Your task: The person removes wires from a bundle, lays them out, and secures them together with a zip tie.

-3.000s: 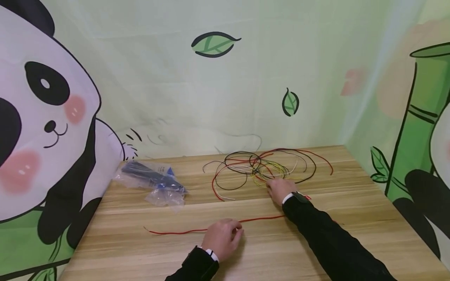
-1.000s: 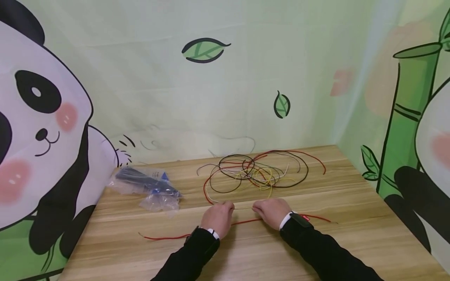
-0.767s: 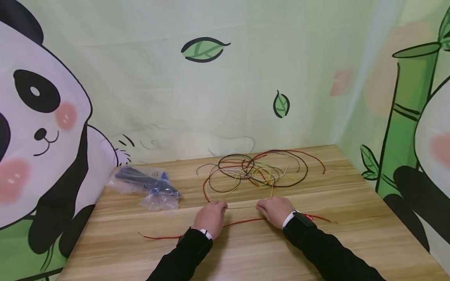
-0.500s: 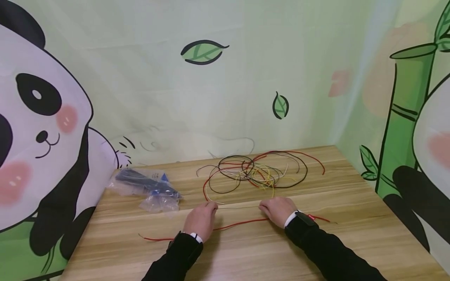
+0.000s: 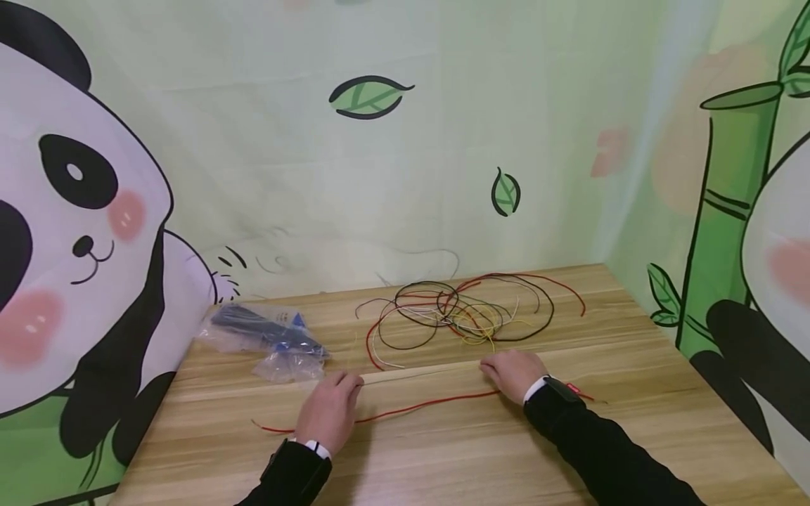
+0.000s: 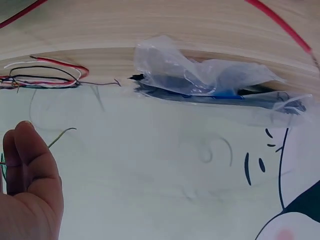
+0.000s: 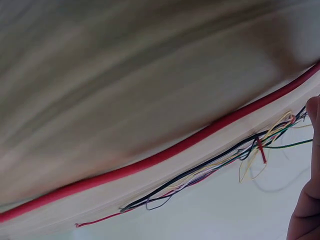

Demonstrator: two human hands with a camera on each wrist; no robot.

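Observation:
My left hand (image 5: 329, 413) pinches a thin yellowish wire (image 5: 420, 374) between thumb and fingers, above the table. In the left wrist view, a short end of that wire (image 6: 62, 136) sticks out past the fingertips. Farther right, my right hand (image 5: 515, 376) pinches the same wire, so it runs nearly straight between both hands. From the right fingertips a yellow strand leads back to the tangle of wires (image 5: 465, 309), which holds black, red, white and yellow loops. A single red wire (image 5: 430, 402) lies on the table beneath the hands; the right hand and sleeve hide part of it.
A clear plastic bag (image 5: 287, 367) with dark, long items inside lies at the back left. The wooden table (image 5: 443, 464) ends at the back against a printed cloth wall (image 5: 253, 154) with pandas, leaves and bamboo.
Three seconds ago the right hand was at the tangle and the left over the red wire. Both then pinched the yellowish wire close together; the left has slid left, the right slightly right, widening the span.

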